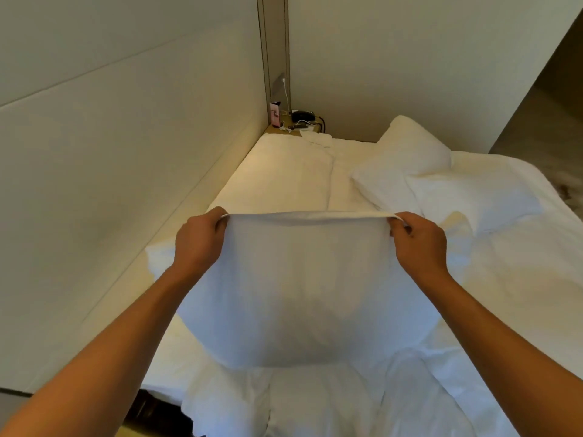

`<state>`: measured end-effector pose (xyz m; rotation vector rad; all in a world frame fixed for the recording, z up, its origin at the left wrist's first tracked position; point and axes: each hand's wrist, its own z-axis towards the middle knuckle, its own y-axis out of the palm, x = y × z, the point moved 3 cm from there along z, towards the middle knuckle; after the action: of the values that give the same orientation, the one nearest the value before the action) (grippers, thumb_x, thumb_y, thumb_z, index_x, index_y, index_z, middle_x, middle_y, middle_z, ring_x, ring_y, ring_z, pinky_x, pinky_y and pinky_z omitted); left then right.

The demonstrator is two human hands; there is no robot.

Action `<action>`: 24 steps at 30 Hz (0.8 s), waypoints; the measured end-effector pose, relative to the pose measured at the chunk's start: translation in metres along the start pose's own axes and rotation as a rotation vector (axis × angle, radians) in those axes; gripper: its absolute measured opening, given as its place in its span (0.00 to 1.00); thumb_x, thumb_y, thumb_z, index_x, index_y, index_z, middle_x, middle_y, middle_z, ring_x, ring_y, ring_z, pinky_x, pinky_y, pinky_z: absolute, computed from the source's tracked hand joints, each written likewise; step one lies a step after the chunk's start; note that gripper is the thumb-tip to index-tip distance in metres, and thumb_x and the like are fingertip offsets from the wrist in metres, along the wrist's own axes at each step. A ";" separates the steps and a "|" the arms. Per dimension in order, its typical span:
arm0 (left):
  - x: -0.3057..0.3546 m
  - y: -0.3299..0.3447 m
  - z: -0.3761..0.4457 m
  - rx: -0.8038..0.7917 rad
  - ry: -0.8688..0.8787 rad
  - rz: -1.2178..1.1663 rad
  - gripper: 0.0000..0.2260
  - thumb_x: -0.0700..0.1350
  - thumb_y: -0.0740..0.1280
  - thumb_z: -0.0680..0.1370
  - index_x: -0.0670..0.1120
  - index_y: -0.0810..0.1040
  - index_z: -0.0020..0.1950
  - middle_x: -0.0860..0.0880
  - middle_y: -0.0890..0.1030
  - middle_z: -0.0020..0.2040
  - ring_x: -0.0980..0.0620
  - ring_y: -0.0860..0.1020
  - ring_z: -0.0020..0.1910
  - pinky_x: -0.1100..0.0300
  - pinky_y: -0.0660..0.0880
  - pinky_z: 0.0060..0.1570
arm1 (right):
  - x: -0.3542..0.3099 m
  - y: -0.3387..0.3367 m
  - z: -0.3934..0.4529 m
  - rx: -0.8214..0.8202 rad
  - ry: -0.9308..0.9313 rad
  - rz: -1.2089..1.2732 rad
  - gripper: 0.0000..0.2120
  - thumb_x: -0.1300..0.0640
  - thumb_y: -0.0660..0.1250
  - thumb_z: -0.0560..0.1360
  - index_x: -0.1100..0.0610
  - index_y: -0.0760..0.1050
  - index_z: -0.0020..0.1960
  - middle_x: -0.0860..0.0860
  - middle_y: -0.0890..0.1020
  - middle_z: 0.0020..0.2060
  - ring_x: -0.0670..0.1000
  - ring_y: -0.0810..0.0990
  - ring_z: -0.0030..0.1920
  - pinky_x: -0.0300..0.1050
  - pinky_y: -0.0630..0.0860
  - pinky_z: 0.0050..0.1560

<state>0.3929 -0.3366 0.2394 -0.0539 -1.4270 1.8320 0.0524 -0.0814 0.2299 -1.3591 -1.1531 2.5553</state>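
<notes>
Both hands (202, 238) (416, 239) pinch pillow (303, 288) top corners | pillow hangs below grip

Soft, even light filled the room, with a warm yellow glow along the bed (284, 171) beside the left wall (110, 152), a cooler bluish white over its right side, and no glare anywhere. The pillow (303, 285) turned a shaded grey-blue face to the camera and laid a faint shadow on the sheets below. The wide lens bowed the wall lines and stretched the forearms (104, 357) at the lower edges, and the small things on the far nightstand (275, 130) were soft and hard to read.
</notes>
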 end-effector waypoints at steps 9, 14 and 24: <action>-0.072 -0.023 -0.018 -0.030 -0.098 0.025 0.11 0.47 0.58 0.85 0.50 0.80 0.55 0.46 0.85 0.46 0.47 0.77 0.40 0.56 0.73 0.40 | -0.037 0.067 -0.028 -0.048 0.012 -0.010 0.14 0.49 0.61 0.85 0.51 0.81 0.46 0.49 0.82 0.37 0.52 0.79 0.37 0.43 0.69 0.37; -0.120 -0.001 -0.035 -0.132 -0.174 0.011 0.10 0.46 0.59 0.85 0.49 0.80 0.54 0.46 0.85 0.45 0.44 0.79 0.43 0.52 0.77 0.41 | -0.040 0.113 -0.035 -0.131 0.012 -0.084 0.13 0.49 0.61 0.85 0.51 0.81 0.49 0.49 0.83 0.39 0.53 0.79 0.39 0.44 0.69 0.40; -0.171 0.049 -0.018 -0.265 -0.269 -0.234 0.11 0.46 0.58 0.85 0.45 0.78 0.50 0.46 0.80 0.40 0.43 0.80 0.38 0.51 0.80 0.38 | -0.026 0.171 -0.026 -0.224 0.004 -0.264 0.08 0.49 0.69 0.81 0.54 0.78 0.49 0.53 0.83 0.46 0.56 0.81 0.45 0.48 0.77 0.47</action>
<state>0.4912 -0.4270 0.1202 0.2252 -1.7765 1.4921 0.1390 -0.1994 0.1338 -1.1540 -1.5412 2.2955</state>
